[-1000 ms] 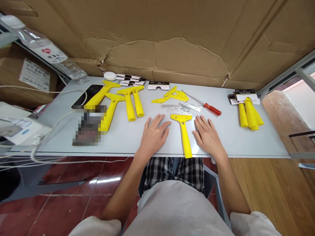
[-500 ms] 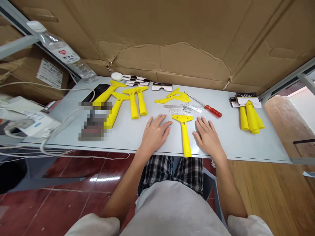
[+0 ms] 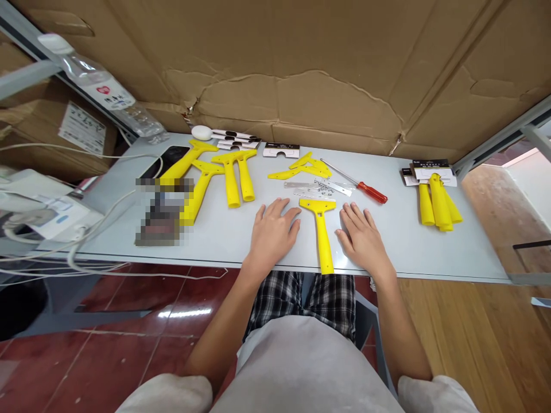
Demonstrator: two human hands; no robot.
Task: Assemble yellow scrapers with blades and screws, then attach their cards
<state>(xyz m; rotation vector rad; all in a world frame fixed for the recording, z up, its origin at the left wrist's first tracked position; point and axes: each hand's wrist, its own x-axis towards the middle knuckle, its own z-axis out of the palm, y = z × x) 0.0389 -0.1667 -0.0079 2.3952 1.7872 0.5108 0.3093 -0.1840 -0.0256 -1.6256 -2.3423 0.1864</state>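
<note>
My left hand [image 3: 273, 232] lies flat on the white table [image 3: 224, 246], fingers apart, holding nothing. Flat to the right of a yellow scraper [image 3: 322, 235] rests my right hand [image 3: 364, 238], also with nothing in it. The scraper lies between both hands, its handle end at the table's front edge. Beyond it are metal blades [image 3: 333, 186], small screws [image 3: 321, 186], yellow plastic pieces [image 3: 312, 167] and a screwdriver with a red handle [image 3: 372, 193]. Several yellow scraper handles [image 3: 232, 183] lie to the left.
Carded yellow handles [image 3: 439, 203] lie at the right. Black-and-white cards [image 3: 281, 150] sit along the back by the cardboard [image 3: 336, 109]. At the left are a plastic bottle [image 3: 107, 92], a white power strip [image 3: 55, 209], cables and a blurred-out item [image 3: 163, 215].
My left hand has shifted very slightly to the right, nearer the scraper. The rest of the view has moved only a little, with the camera.
</note>
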